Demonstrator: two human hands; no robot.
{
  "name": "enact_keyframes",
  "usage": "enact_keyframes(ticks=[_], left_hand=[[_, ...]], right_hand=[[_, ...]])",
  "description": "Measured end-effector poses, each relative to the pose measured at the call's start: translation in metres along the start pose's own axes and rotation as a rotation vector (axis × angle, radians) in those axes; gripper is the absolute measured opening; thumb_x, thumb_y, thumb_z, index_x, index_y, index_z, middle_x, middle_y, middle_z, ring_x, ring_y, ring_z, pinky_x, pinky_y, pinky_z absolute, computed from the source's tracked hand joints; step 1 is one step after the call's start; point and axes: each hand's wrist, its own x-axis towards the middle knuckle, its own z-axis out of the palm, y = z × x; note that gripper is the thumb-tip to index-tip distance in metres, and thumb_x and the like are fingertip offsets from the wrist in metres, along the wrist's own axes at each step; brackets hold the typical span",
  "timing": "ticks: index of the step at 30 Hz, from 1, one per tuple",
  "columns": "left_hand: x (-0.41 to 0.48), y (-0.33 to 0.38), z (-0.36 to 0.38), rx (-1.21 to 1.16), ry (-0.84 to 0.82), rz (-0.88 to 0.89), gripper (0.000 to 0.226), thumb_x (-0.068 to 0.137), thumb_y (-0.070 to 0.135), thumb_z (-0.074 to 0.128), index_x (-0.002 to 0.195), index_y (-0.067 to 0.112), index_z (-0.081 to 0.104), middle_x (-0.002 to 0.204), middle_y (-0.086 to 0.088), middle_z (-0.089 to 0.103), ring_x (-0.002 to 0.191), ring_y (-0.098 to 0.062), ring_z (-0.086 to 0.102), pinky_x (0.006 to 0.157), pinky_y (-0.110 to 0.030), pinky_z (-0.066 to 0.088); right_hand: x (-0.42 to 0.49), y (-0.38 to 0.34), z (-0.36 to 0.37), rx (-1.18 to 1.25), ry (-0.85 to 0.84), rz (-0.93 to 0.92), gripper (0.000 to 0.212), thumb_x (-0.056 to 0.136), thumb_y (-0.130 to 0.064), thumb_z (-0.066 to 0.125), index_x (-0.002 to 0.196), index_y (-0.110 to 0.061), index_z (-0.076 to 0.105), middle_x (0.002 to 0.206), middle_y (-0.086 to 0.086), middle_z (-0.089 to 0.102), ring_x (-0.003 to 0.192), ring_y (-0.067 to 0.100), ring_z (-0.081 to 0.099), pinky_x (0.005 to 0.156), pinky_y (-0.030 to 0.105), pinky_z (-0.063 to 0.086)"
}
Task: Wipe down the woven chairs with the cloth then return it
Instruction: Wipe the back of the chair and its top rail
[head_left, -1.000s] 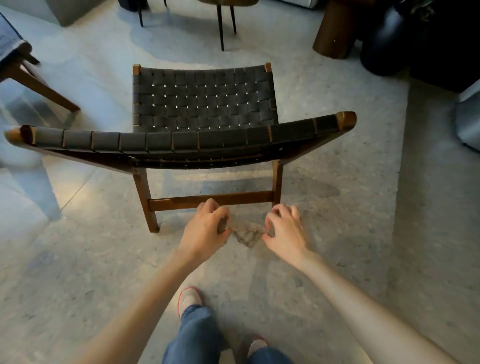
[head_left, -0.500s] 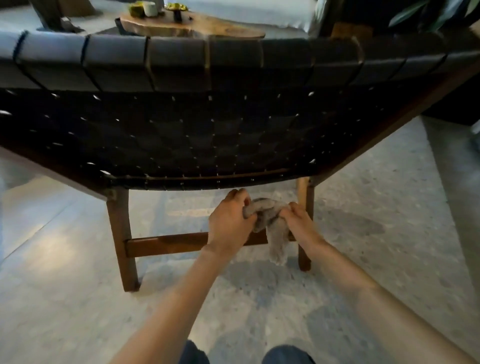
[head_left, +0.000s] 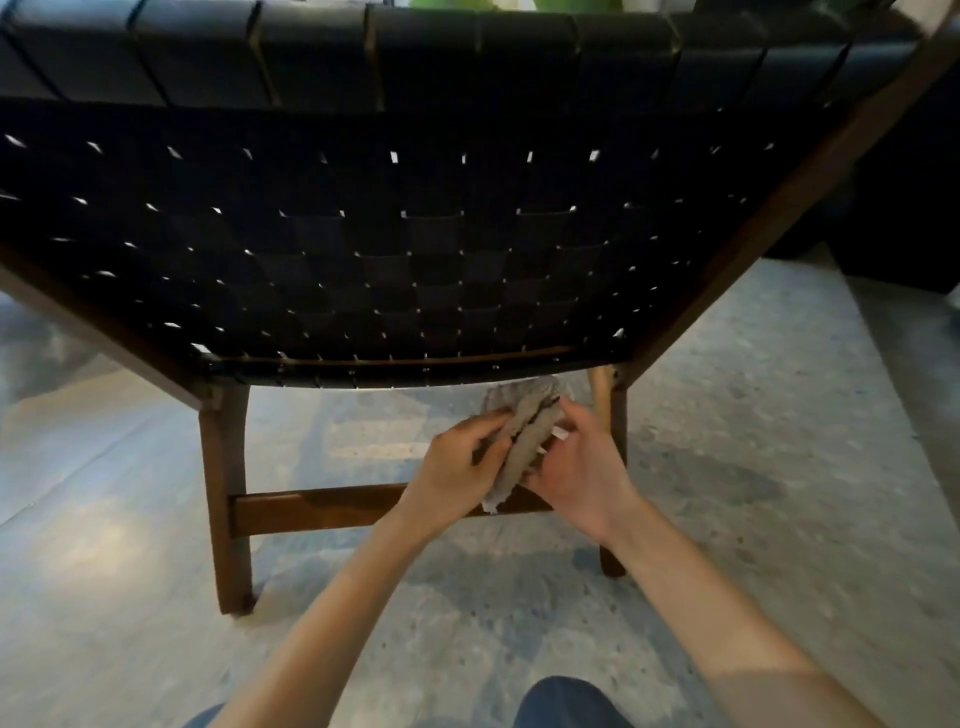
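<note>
two bare hands meet at the lower centre of the frame, the left hand and the right hand both grasping a crumpled grey-beige cloth bunched into a thick roll between them. the left fingers curl round its left side and the right fingers pinch its right side, so neither hand is released; the hold looks like a gathering of the fabric into a pad fit for wiping, though that is a judgement. the cloth sits just under the bottom edge of the black woven-strap chair with a brown wooden frame, whose back fills the upper half of the frame; i cannot tell whether cloth and weave touch. below the hands a brown wooden crossbar joins the legs, which stand on a speckled grey terrazzo floor. the low viewpoint and the blue denim knees at the bottom edge suggest a crouch taken to reach the lower straps. no brand, label or writing can be read; a pale sliver at the cloth's right edge may be a tag, too small to tell.
</note>
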Motion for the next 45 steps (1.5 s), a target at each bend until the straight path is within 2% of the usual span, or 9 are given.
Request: enact_keyframes(ticks=[4,7,14,17,20,25,33,39,45], left_hand=[[-0.002,0.016,-0.007,-0.311,-0.182,-0.114,0.040,0.100,0.008,0.034,0.131,0.024,0.055,0.140,0.020,0.039,0.130,0.002,0.034,0.101,-0.009,0.034],[0.001,0.034,-0.012,-0.342,-0.106,-0.070,0.041,0.100,0.007,0.036,0.127,0.033,0.054,0.133,0.020,0.046,0.127,0.000,0.042,0.088,0.000,0.039],[0.032,0.060,-0.058,0.173,0.304,0.243,0.063,0.095,0.009,0.049,0.145,0.039,0.023,0.155,0.024,0.004,0.145,-0.006,-0.001,0.115,-0.026,0.009],[0.045,0.072,-0.075,0.462,0.322,0.349,0.072,0.093,0.007,0.050,0.146,0.040,0.014,0.157,0.019,-0.003,0.145,-0.013,-0.013,0.118,-0.041,0.005],[0.047,0.073,-0.082,0.682,0.330,0.398,0.076,0.089,0.005,0.053,0.149,0.034,0.015,0.160,0.008,-0.007,0.145,-0.022,-0.017,0.115,-0.054,0.002],[0.047,0.066,-0.095,0.830,0.373,0.402,0.081,0.085,0.004,0.057,0.150,0.030,0.018,0.160,0.001,-0.007,0.144,-0.029,-0.018,0.113,-0.061,0.006],[0.050,0.064,-0.104,0.902,0.352,0.374,0.081,0.086,0.011,0.059,0.150,0.033,0.015,0.160,0.002,-0.010,0.144,-0.029,-0.019,0.113,-0.062,0.007],[0.046,0.070,-0.101,0.921,0.339,0.337,0.080,0.089,0.016,0.056,0.148,0.038,0.006,0.158,0.003,-0.020,0.142,-0.028,-0.025,0.114,-0.056,0.003],[0.043,0.076,-0.100,0.909,0.339,0.321,0.080,0.090,0.018,0.054,0.146,0.041,0.000,0.157,0.003,-0.022,0.142,-0.028,-0.026,0.113,-0.054,-0.002]], right_hand=[[-0.007,-0.004,0.008,-0.199,0.068,-0.202,0.020,0.098,-0.025,0.051,0.109,-0.015,0.065,0.109,0.012,0.069,0.100,0.021,0.068,0.089,0.037,0.054],[-0.016,-0.021,0.010,-0.228,0.230,-0.360,0.015,0.098,-0.019,0.052,0.109,-0.019,0.062,0.106,0.004,0.070,0.101,0.018,0.066,0.094,0.039,0.051],[-0.047,-0.101,0.018,-0.484,0.631,-1.273,0.016,0.096,-0.018,0.054,0.105,-0.021,0.040,0.085,-0.032,0.054,0.071,-0.010,0.053,0.060,0.008,0.043],[-0.040,-0.120,0.028,-0.575,0.726,-1.508,0.032,0.093,-0.009,0.053,0.123,-0.007,0.041,0.116,-0.002,0.055,0.100,0.007,0.057,0.080,0.021,0.050],[-0.014,-0.123,0.036,-0.751,0.678,-1.591,0.038,0.092,-0.007,0.054,0.128,0.001,0.042,0.131,0.017,0.046,0.123,0.028,0.047,0.104,0.038,0.042],[0.026,-0.143,0.049,-1.207,0.853,-1.666,0.063,0.090,-0.011,0.060,0.143,-0.014,0.026,0.151,0.019,0.029,0.141,0.033,0.023,0.120,0.032,0.010],[0.056,-0.142,0.038,-1.297,0.948,-1.638,0.074,0.071,0.020,0.059,0.129,-0.020,0.037,0.145,0.010,0.018,0.126,0.039,0.022,0.088,0.048,0.053],[0.050,-0.119,0.015,-1.520,0.813,-1.462,0.071,0.069,0.024,0.057,0.115,-0.025,0.035,0.132,0.009,0.019,0.116,0.049,0.034,0.069,0.050,0.057],[0.016,-0.138,0.018,-1.342,0.883,-1.912,0.033,0.088,-0.003,0.052,0.113,-0.023,0.047,0.129,0.007,0.030,0.116,0.031,0.029,0.097,0.040,0.042]])
